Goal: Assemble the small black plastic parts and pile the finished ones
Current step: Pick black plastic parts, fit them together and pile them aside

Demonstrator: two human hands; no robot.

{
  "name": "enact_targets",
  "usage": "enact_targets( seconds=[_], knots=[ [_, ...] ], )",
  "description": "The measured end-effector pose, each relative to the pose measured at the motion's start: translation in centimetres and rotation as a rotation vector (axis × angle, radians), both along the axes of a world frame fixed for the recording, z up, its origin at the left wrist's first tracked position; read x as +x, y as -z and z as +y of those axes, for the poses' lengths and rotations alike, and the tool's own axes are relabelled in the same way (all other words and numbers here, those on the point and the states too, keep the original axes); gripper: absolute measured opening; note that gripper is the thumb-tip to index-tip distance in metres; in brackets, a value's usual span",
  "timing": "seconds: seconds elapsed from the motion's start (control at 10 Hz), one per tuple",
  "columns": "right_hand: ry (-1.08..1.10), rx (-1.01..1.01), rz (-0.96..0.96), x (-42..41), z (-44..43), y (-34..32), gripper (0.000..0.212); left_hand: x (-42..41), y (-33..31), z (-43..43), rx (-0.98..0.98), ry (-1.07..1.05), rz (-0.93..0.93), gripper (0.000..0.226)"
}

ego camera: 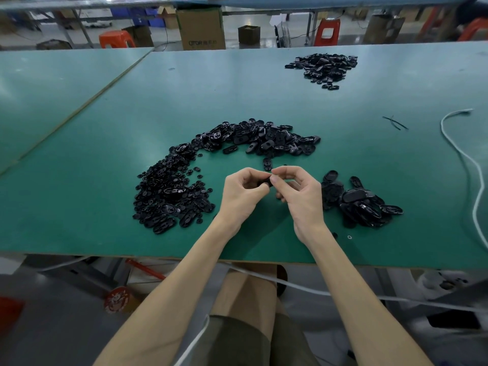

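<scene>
Above the green table, my left hand and my right hand meet with curled fingers around one small black plastic part, mostly hidden between the fingertips. To the left lies a heap of small black round and oval parts. Behind my hands, a curved heap of larger oval black pieces stretches across the table. Right of my right hand sits a pile of black oval pieces. One loose oval piece lies just beyond my fingers.
A further pile of black parts lies at the far right of the table. A white cable curls along the right edge, with thin black strips nearby. Cardboard boxes and orange stools stand beyond the table.
</scene>
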State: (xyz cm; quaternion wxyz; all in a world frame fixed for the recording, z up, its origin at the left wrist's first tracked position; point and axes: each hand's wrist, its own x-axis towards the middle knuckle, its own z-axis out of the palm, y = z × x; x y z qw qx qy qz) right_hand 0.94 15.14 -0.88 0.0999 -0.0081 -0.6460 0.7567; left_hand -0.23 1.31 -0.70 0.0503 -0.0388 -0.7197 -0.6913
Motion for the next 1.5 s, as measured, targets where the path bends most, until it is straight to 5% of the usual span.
enact_targets(
  seconds=[1.5],
  knots=[
    [0.073, -0.011, -0.028, -0.16, 0.00, 0.01, 0.006, 0.04, 0.20, -0.02, -0.026, 0.067, 0.051, 0.017]
  ],
)
